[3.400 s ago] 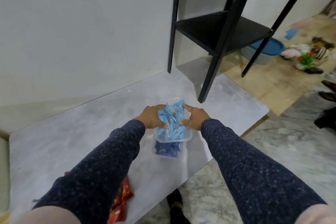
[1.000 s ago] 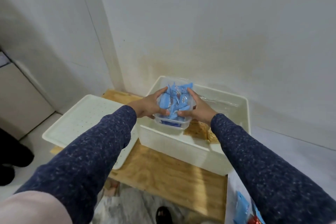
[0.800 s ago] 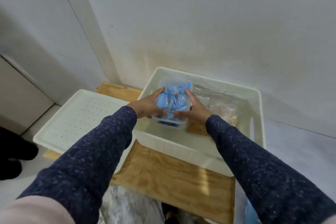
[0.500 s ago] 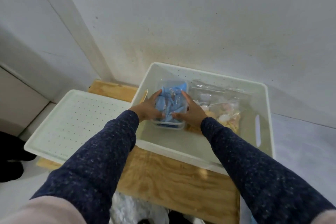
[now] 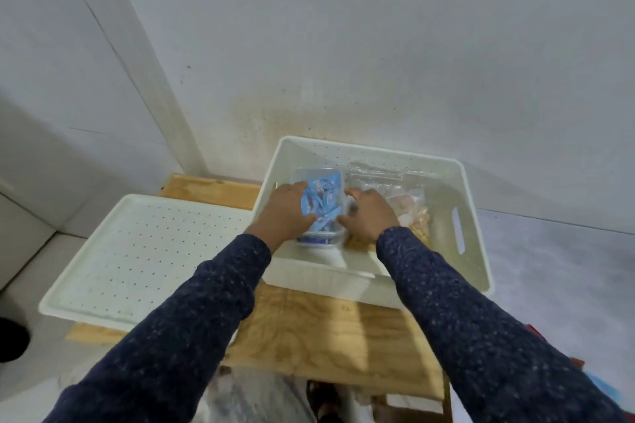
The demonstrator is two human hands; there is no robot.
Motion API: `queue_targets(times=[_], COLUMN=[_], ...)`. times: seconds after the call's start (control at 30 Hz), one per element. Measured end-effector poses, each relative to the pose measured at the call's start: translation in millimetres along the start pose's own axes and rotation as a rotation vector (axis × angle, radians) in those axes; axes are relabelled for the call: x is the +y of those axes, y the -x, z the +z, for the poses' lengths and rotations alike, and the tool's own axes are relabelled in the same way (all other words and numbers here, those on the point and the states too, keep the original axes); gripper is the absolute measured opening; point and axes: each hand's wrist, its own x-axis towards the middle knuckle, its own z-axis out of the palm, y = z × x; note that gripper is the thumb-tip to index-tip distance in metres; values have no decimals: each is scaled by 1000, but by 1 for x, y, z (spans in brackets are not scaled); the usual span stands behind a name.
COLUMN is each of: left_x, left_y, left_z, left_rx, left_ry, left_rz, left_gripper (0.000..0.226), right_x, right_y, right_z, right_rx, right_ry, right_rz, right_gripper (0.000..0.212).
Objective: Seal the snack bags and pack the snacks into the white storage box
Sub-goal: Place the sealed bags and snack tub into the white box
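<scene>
A: Item one, the box (image 5: pixel 371 151). Where does it sit?

B: White, perforated walls, open top. It rests on a wooden board (image 5: pixel 319 330) against the wall (image 5: pixel 378 45). A slot handle shows in its right wall.

A: Item two, the tub (image 5: pixel 321 209)?

B: Clear plastic, filled with blue packets (image 5: pixel 319 197). You have it inside the box, at the left end, low in the box; whether it touches the bottom I cannot tell.

A: State of your left hand (image 5: pixel 283 213)?

B: Your left grip is closed around the tub's left side, fingers curled over the rim, thumb against the packets.

A: And your right hand (image 5: pixel 369 213)?

B: Your right grip holds the tub's right side the same way, fingers wrapped on the wall, thumb toward the near edge. Both sleeves are dark blue, flecked.

A: Item three, other contents of the box?

B: Clear bags (image 5: pixel 402 199) just right of the tub, touching your right hand. They hold pale and orange-tan snacks. Whether their tops are sealed I cannot tell.

A: Item four, the lid (image 5: pixel 137 251)?

B: White, perforated, lying flat left of the box, partly on the board, its right edge beside the box wall.

A: Anything more?

B: A grey marbled counter (image 5: pixel 549 268) right of the box. Blue and red bits at the far right edge, too cropped to identify.
</scene>
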Motion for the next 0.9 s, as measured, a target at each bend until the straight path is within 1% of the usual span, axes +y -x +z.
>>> queue_targets(times=[0.1, 0.2, 0.3, 0.4, 0.53, 0.67, 0.8, 0.9], left_x=[5, 9, 16, 29, 48, 75, 105, 124], left_y=[28, 58, 87, 118, 154, 180, 201, 212], left_z=[-13, -24, -25, -15, 10, 40, 67, 86], left_rx=[85, 179, 217, 207, 99, 29, 26, 35], left_ry=[-18, -31, -27, 7, -11, -20, -34, -45], left_rz=[74, 127, 168, 174, 228, 304, 395, 423], left_gripper=[73, 73, 73, 72, 72, 71, 68, 68], right_x=[-3, -1, 3, 11, 32, 67, 112, 144], right_y=[36, 75, 111, 147, 193, 242, 279, 297], right_z=[-4, -7, -7, -7, -8, -12, -13, -12], right_rx=[101, 166, 216, 276, 374, 425, 457, 450], right_ry=[24, 23, 43, 18, -17, -11, 20, 12], right_rz=[3, 17, 44, 81, 146, 234, 332, 372], right_gripper=[61, 61, 66, 69, 67, 65, 65, 63])
